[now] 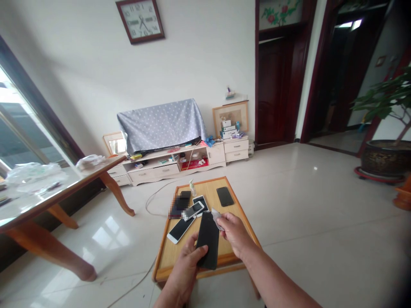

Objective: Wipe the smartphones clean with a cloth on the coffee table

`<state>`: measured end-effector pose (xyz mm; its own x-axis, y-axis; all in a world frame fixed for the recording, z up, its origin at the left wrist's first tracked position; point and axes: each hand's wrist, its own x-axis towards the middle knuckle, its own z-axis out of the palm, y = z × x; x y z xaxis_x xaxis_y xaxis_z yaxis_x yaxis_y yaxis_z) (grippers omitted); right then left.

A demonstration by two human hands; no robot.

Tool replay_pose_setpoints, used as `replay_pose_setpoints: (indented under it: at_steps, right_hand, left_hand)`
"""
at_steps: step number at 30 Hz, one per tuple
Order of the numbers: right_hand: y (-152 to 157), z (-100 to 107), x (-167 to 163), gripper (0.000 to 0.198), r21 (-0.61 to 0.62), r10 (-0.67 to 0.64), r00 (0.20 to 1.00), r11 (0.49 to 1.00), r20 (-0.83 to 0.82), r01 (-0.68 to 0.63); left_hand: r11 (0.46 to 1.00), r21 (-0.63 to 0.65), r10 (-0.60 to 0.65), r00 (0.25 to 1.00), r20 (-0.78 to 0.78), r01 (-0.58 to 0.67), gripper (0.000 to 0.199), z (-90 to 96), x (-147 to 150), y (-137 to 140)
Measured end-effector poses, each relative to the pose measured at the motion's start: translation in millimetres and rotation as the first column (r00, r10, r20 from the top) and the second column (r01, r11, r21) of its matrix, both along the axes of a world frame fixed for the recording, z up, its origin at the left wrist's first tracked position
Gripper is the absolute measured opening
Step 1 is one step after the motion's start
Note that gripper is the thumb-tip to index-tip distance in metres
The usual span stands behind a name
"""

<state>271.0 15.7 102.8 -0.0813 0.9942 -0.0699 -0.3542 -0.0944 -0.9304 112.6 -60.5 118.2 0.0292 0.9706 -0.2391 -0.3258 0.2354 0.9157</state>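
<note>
My left hand (189, 261) grips a black smartphone (208, 246) by its lower left edge, thumb across its face. Pinched in my right hand (233, 231) is a small grey cloth (217, 218), which touches or overlaps the phone's upper right corner. Below them is a small wooden table (236, 218). On it lie a white phone with a dark screen (180, 230), a second white phone (194, 210) overlapping another phone (203, 200), and a separate black phone (225, 196). A little bottle (192, 188) stands at the table's far side.
A dark, partly pixelated item (183, 203) lies at the table's left. To the left stands a larger table (80, 179) with plastic bags (35, 175). A cable (147, 203) runs along the floor. A cabinet (154, 173) lines the wall; a potted plant (385, 158) stands right.
</note>
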Motion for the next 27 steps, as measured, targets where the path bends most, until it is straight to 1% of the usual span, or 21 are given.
replay_pose_setpoints:
  at_steps: [2,4,7,9,10,12,13,14,16,20,24,27]
  right_hand:
    - [-2.3,2.4,-1.4,0.03,0.015,0.065,0.998,0.998,-0.009,-0.064]
    - [-4.8,3.8,-4.2,0.033,0.013,0.11,0.994,0.994,-0.025,-0.11]
    - [-8.4,3.6,-9.4,0.036,-0.009,0.144,0.989,0.989,-0.034,-0.144]
    - [-11.4,2.6,-13.3,0.037,-0.02,0.175,0.985,0.984,-0.011,-0.175]
    - [-13.3,2.3,-15.3,0.038,-0.016,0.189,0.982,0.982,0.001,-0.189]
    - [-17.1,2.2,-18.8,0.039,0.016,0.197,0.98,0.98,0.014,-0.197]
    - [-18.8,2.6,-20.2,0.039,0.04,0.191,0.981,0.981,0.015,-0.192]
    - [-20.1,3.2,-21.5,0.04,0.064,0.182,0.983,0.981,0.014,-0.183]
    - [-21.3,4.8,-23.1,0.041,0.105,0.165,0.986,0.981,0.009,-0.165]
    - [-18.4,7.1,-23.5,0.042,0.187,0.135,0.991,0.973,0.025,-0.137]
    - [-18.7,5.9,-22.8,0.039,0.284,0.08,0.989,0.952,0.121,-0.112]
    - [-28.8,2.7,-26.6,0.034,0.35,0.045,0.968,0.927,0.247,-0.133]
  left_hand:
    - [1.0,-0.026,-0.016,1.0,-0.023,0.015,0.058,1.8,-1.0,-0.6]
    - [0.999,-0.048,0.008,1.0,-0.024,-0.01,0.052,2.6,-0.5,0.3]
    - [0.994,-0.069,0.087,0.996,0.027,-0.085,0.049,2.6,3.2,5.4]
    - [0.979,-0.11,0.179,0.982,0.066,-0.171,0.044,2.9,5.6,12.3]
    - [0.964,-0.138,0.24,0.968,0.078,-0.228,0.04,3.3,6.2,16.9]
    - [0.908,-0.198,0.395,0.912,0.11,-0.369,0.028,5.0,6.2,27.4]
    - [0.874,-0.239,0.461,0.878,0.132,-0.423,0.021,6.1,5.7,32.8]
    - [0.85,-0.271,0.503,0.848,0.167,-0.451,0.015,7.3,5.2,37.8]
    - [0.832,-0.308,0.529,0.827,0.188,-0.462,0.011,9.5,4.6,45.8]
    - [0.82,-0.359,0.537,0.817,0.211,-0.446,0.01,9.7,7.2,52.1]
    - [0.822,-0.389,0.526,0.815,0.241,-0.416,0.011,6.3,12.3,53.3]
    - [0.841,-0.396,0.496,0.818,0.291,-0.37,0.015,8.1,15.2,53.2]
